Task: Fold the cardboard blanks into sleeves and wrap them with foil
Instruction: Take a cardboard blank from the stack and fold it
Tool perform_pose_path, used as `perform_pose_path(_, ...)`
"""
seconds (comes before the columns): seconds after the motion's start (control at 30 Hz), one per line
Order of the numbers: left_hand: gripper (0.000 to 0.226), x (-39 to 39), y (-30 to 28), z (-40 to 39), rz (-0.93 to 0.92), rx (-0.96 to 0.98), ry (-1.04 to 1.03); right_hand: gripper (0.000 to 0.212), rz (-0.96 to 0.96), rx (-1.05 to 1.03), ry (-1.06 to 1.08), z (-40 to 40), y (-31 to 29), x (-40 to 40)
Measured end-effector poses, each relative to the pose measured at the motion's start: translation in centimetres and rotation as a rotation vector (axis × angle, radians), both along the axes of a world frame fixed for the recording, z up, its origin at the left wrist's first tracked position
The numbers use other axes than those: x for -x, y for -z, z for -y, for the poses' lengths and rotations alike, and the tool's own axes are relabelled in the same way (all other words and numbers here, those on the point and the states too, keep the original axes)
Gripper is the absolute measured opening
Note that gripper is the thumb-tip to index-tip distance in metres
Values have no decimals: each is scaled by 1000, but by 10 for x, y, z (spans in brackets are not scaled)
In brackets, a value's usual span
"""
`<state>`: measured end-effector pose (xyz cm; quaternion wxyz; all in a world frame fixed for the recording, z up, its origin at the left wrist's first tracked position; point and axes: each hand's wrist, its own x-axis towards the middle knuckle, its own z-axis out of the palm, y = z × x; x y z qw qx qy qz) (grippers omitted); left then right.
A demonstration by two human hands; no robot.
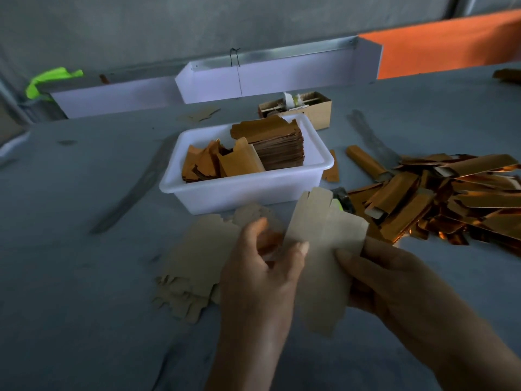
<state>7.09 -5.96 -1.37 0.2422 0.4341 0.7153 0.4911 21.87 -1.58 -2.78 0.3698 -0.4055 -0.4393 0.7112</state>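
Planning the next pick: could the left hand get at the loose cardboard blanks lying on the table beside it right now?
Probably not at once: the left hand pinches the held blank together with the right hand. The path to the cardboard blanks looks free once it lets go.

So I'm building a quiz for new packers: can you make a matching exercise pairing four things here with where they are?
Things:
1. beige cardboard blank
2. white plastic tub
3. shiny copper foil-wrapped sleeves
4. loose flat beige blanks

Places:
A. heaped on the table, right of the tub
B. held in both hands
C. table centre, holding stacked blanks
D. on the table, left of the hands

Pairs: 1-B, 2-C, 3-A, 4-D
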Motion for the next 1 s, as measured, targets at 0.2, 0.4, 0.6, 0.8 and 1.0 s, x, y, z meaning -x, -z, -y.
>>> perform_pose_path(0.2,36,-1,9,-1,312,150,188,38,152,-84,-25,0,5,1)
perform_pose_path(0.4,27,0,11,-1,266,90,195,16,345,-311,-4,4,-3,2)
perform_pose_path(0.6,14,-2,17,2,393,65,196,11,566,-496,30,9,-11,1)
perform_pose_path(0.8,25,-16,12,4,297,-1,172,44,314,-394,48,16,-16,14)
perform_pose_path(1.0,27,-7,10,7,216,14,350,31,215,-285,-19,13,-11,12)
